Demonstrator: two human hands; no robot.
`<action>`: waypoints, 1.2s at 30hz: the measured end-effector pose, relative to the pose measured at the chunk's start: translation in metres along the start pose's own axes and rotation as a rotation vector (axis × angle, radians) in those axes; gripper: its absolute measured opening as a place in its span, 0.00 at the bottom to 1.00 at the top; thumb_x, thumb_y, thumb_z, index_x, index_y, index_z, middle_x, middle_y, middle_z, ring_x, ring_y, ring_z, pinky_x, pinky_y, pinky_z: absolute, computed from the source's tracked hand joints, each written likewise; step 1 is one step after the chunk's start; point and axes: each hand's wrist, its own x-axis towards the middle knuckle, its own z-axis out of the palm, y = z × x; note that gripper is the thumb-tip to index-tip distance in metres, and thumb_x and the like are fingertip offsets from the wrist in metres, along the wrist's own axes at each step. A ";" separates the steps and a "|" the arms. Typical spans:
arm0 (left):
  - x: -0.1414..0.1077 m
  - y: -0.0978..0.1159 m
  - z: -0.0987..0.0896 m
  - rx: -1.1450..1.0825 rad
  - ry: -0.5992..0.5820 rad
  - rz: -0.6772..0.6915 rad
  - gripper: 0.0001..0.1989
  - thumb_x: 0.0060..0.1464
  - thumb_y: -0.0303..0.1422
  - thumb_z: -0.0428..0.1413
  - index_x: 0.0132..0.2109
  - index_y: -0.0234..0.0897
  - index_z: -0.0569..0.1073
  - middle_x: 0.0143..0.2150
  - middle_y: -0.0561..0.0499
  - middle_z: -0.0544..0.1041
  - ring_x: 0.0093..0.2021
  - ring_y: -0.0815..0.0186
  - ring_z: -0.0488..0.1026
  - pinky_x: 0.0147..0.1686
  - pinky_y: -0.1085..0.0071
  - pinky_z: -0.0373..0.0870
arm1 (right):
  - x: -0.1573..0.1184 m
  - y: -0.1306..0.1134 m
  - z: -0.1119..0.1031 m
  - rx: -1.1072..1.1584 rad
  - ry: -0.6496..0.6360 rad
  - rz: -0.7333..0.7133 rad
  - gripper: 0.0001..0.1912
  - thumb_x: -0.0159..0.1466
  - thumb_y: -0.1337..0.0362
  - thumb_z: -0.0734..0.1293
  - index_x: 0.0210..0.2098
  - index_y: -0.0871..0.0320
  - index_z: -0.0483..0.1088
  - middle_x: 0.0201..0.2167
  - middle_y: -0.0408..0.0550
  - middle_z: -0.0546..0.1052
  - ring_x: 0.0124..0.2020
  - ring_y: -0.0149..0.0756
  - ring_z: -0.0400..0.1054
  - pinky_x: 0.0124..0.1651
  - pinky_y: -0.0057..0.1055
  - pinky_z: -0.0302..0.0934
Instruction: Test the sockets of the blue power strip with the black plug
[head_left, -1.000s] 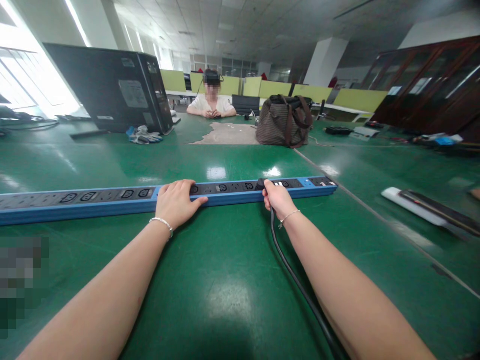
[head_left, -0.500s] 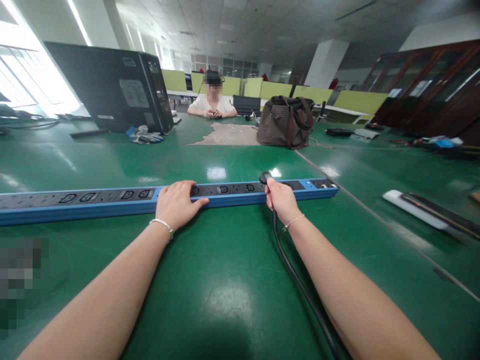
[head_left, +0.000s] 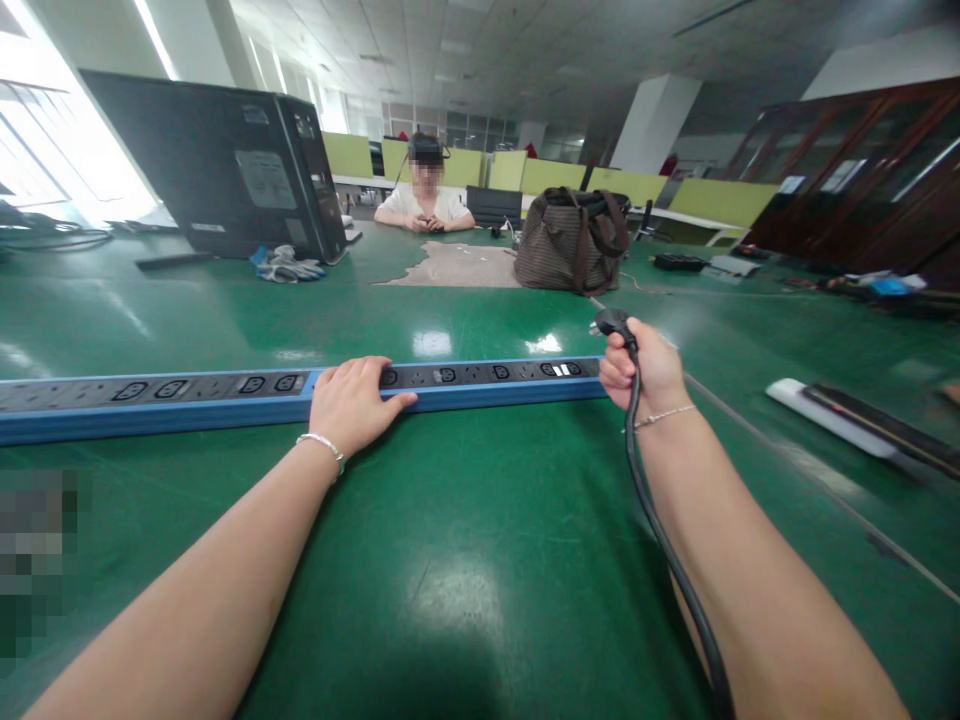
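A long blue power strip (head_left: 465, 396) with a black socket face lies across the table in front of me. My left hand (head_left: 354, 400) grips it near its middle, fingers over the top and thumb along the near side. My right hand (head_left: 651, 368) is closed around a black power plug (head_left: 613, 322), just above the strip's right part. The plug's metal pins point left and stand clear of the sockets. From my fist the plug's black cable (head_left: 654, 510) runs down along my right forearm. That hand hides the strip's right end.
Across the green table (head_left: 465, 490) sits a person (head_left: 424, 200) with hands together. A black computer case (head_left: 225, 165) and gloves (head_left: 286, 264) are at the back left. A brown bag (head_left: 574, 240) stands at the back, and a white-and-black bar (head_left: 832, 415) lies at the right.
My right hand has lifted the plug off the strip and moved right, uncovering sockets there. My left hand stays on the strip.
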 end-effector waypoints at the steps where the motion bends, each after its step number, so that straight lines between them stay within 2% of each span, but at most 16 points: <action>1: 0.000 0.000 0.000 0.000 0.000 0.002 0.30 0.49 0.54 0.48 0.53 0.38 0.66 0.52 0.43 0.73 0.54 0.54 0.66 0.53 0.59 0.57 | 0.001 -0.003 -0.008 0.005 0.007 0.031 0.21 0.68 0.58 0.47 0.21 0.55 0.55 0.06 0.35 0.49 0.08 0.23 0.40 0.11 0.22 0.37; 5: 0.000 -0.002 0.002 0.005 0.005 0.011 0.31 0.49 0.54 0.48 0.53 0.37 0.66 0.51 0.42 0.73 0.53 0.53 0.66 0.52 0.58 0.58 | 0.007 -0.004 -0.029 -0.058 0.050 0.199 0.19 0.67 0.60 0.48 0.20 0.55 0.54 0.06 0.35 0.48 0.08 0.23 0.40 0.12 0.22 0.35; 9: 0.000 -0.001 0.001 0.006 0.005 0.009 0.30 0.49 0.54 0.48 0.52 0.38 0.67 0.51 0.42 0.73 0.54 0.53 0.66 0.52 0.58 0.58 | 0.011 0.005 -0.034 -0.121 0.065 0.287 0.18 0.66 0.60 0.49 0.21 0.55 0.53 0.06 0.34 0.48 0.08 0.23 0.40 0.12 0.22 0.35; 15: 0.001 -0.001 0.000 0.001 -0.009 0.009 0.31 0.49 0.54 0.47 0.52 0.38 0.66 0.51 0.42 0.73 0.54 0.53 0.66 0.52 0.58 0.57 | 0.015 0.012 -0.038 -0.119 0.097 0.312 0.18 0.66 0.61 0.50 0.21 0.56 0.54 0.05 0.34 0.49 0.08 0.23 0.41 0.12 0.21 0.35; 27: 0.001 0.000 0.000 0.007 0.001 0.011 0.30 0.49 0.54 0.48 0.52 0.38 0.66 0.51 0.42 0.73 0.53 0.53 0.66 0.51 0.58 0.58 | 0.018 0.015 -0.042 -0.131 0.060 0.326 0.19 0.67 0.59 0.50 0.21 0.56 0.54 0.05 0.34 0.49 0.07 0.22 0.41 0.12 0.21 0.34; 36: 0.001 -0.001 0.001 0.009 -0.003 0.004 0.29 0.49 0.54 0.48 0.52 0.39 0.67 0.51 0.43 0.73 0.52 0.53 0.67 0.52 0.58 0.58 | 0.022 0.013 -0.044 -0.242 0.126 0.352 0.19 0.67 0.59 0.51 0.21 0.56 0.55 0.04 0.33 0.49 0.07 0.22 0.42 0.12 0.21 0.34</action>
